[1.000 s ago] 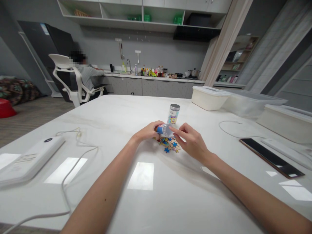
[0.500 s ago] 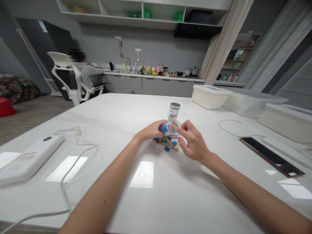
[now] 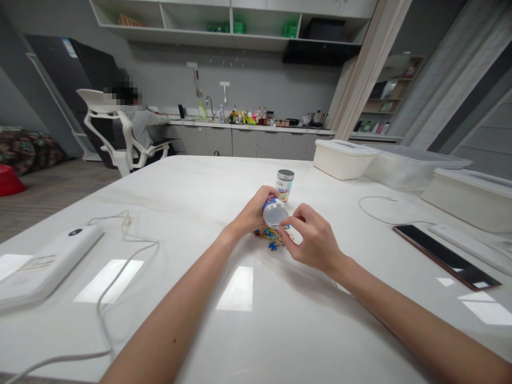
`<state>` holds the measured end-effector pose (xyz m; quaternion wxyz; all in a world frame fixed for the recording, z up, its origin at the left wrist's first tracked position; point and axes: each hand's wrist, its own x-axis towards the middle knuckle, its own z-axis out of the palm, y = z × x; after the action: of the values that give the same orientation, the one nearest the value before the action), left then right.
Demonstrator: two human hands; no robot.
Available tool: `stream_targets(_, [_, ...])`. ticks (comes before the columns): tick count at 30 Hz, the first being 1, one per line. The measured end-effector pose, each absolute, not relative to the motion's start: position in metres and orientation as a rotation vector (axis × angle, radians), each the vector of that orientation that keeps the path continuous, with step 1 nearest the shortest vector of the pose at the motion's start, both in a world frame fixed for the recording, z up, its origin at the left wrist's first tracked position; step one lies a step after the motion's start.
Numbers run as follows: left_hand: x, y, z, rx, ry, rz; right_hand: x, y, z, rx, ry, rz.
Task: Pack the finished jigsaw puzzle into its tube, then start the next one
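My left hand is wrapped round a small clear tube with a blue label, tilted so that its open mouth faces me. My right hand is beside it with thumb and forefinger pinched at the tube's lower rim; what they pinch is too small to make out. Under both hands lies a small heap of coloured puzzle pieces on the white table. Just behind stands a second tube with a grey cap, upright.
A white power bank with a cable lies at the left. At the right are a dark phone, a white cable and white lidded bins. A person sits in a white chair by the far kitchen counter.
The tube in my left hand has turned from lying sideways to pointing its mouth at me and has risen a little. My right fingers slid from its top to its lower rim.
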<state>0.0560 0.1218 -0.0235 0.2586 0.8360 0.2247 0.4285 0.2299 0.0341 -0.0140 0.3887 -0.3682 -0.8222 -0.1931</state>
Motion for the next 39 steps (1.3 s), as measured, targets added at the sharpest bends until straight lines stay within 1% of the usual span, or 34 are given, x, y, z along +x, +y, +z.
stream_targets(6, [0.058, 0.127, -0.028, 2.452, 0.603, 1.329, 0.229, 0.035, -0.014, -0.943, -2.122, -0.523])
stream_targets(21, [0.058, 0.131, -0.034, 2.686, 0.931, 1.34, 0.229, 0.043, -0.024, -1.11, -2.182, -0.479])
stream_targets(26, [0.06, 0.13, -0.035, 2.704, 1.049, 1.324, 0.23, 0.044, -0.027, -1.253, -2.166, -0.36])
stream_targets(35, [0.063, 0.127, -0.033, 2.736, 1.152, 1.38, 0.227, 0.041, -0.03, -1.382, -2.117, -0.172])
stream_targets(39, [0.064, 0.125, -0.034, 2.788, 1.162, 1.358, 0.226, 0.043, -0.033, -1.494, -2.094, 0.079])
